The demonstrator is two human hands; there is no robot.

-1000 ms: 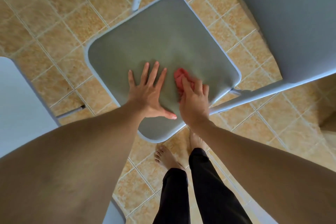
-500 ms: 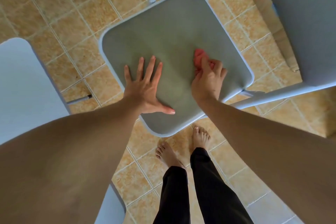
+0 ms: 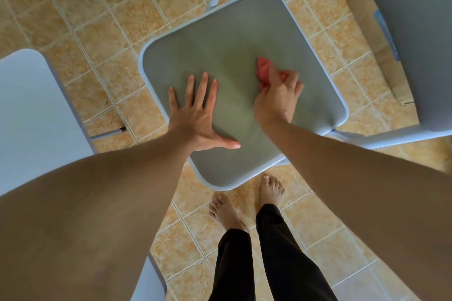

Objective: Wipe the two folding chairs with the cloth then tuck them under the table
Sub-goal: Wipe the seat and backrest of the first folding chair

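Firmly pinching red cloth (image 3: 264, 68) with curled fingers (image 3: 292, 79) of right hand (image 3: 276, 98), on grey folding chair seat (image 3: 232, 39). Pressing same seat with spread, straight fingers (image 3: 203, 90) of left hand (image 3: 193, 117). Leftward, second chair (image 3: 31, 105); beyond, cardboard box (image 3: 374, 32), contents hidden.

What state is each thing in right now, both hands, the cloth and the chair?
left hand, flat on the chair seat, fingers spread
right hand, grips the cloth on the seat
cloth, bunched, held against the seat
chair, unfolded, standing on the tiled floor, not tucked away
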